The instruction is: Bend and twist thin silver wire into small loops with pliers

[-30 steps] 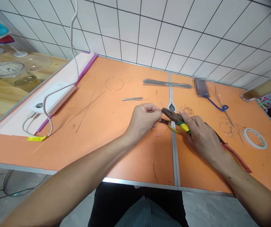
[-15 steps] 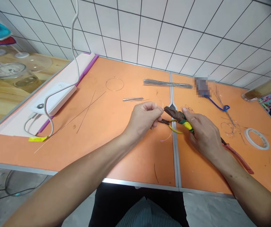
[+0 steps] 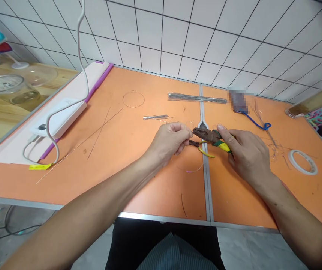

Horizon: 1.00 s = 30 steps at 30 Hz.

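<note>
My left hand (image 3: 174,137) is closed in a pinch on a thin wire (image 3: 200,167), which curves below the fingers in a loop. Several small pink beads (image 3: 189,171) sit on the loop's lower part. Wrapped around the green and yellow handles of combination pliers (image 3: 205,135) is my right hand (image 3: 247,152). The rusty jaws point left and meet my left fingertips; whether they grip the wire end is too small to tell. Smaller pliers with yellow handles (image 3: 207,153) lie on the table just beneath, their jaws partly behind my left fingers.
Bundles of long wires (image 3: 197,98) and short wires (image 3: 155,117) lie on the orange table (image 3: 149,187). A wire ring (image 3: 133,99) and two crossed wires are at left, near a white power bank (image 3: 59,116) with a cable. At right is a tape roll (image 3: 303,162).
The pliers' jaws have come up to my left fingertips. The beaded loop now shows more fully below my left hand. My right hand has turned slightly, and the view has shifted a little.
</note>
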### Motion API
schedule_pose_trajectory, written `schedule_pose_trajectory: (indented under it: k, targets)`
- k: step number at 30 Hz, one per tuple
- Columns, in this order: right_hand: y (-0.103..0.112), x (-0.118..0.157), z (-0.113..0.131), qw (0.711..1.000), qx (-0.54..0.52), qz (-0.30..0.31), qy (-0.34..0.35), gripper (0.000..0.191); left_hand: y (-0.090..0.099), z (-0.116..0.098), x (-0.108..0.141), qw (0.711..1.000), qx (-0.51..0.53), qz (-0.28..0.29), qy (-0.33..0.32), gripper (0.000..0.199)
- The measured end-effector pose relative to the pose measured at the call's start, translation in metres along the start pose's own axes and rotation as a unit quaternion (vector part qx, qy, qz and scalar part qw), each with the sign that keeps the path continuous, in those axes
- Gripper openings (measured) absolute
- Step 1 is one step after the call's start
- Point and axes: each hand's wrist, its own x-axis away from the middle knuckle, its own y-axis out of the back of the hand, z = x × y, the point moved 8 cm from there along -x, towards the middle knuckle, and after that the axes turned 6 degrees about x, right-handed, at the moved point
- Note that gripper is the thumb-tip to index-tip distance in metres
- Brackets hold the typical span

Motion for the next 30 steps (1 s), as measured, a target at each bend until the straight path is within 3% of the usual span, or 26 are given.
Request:
schedule_pose_trajectory:
  k: [11,16,24,30]
  targets:
    - [-0.0017,0.0017,-0.0059,0.999,0.036,-0.001,0.009,0.095,-0.0019,0.0036,-0.0002,0.999,-0.011,0.027,0.019,0.014]
    - [-0.0058,0.0023,-0.0081,0.999,0.025,0.030,0.009,0.087,-0.0022,0.0039,-0.0005,0.999,-0.013,0.033,0.016,0.014]
    - [-0.0044,-0.0001,-0.0038,0.999,-0.014,0.034,0.026,0.111,-0.0034,0.0061,-0.0033,0.999,0.004,0.040,0.032,0.014]
    - [-0.0056,0.0009,-0.0098,0.998,0.030,0.054,0.015,0.089,-0.0060,0.0052,-0.0034,0.998,0.008,0.054,0.039,0.017]
